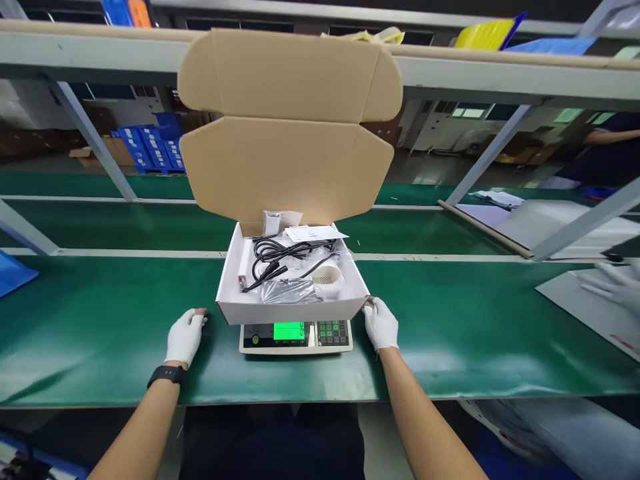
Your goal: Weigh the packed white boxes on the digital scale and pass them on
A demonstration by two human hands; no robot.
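An open cardboard box, white inside with a brown raised lid, sits on a digital weighing scale whose display glows green. Inside lie a coiled black cable, a white leaflet, a white part with a perforated face and a grey plastic-wrapped packet. My right hand, in a white glove, has its fingers closed at the box's front right corner. My left hand, gloved likewise, rests on the green table left of the scale, fingers curled together, apart from the box.
A shelf beam crosses above the green table, with slanted posts at both sides. At right, another person's gloved hand is over a white board. A blue item lies at the left edge.
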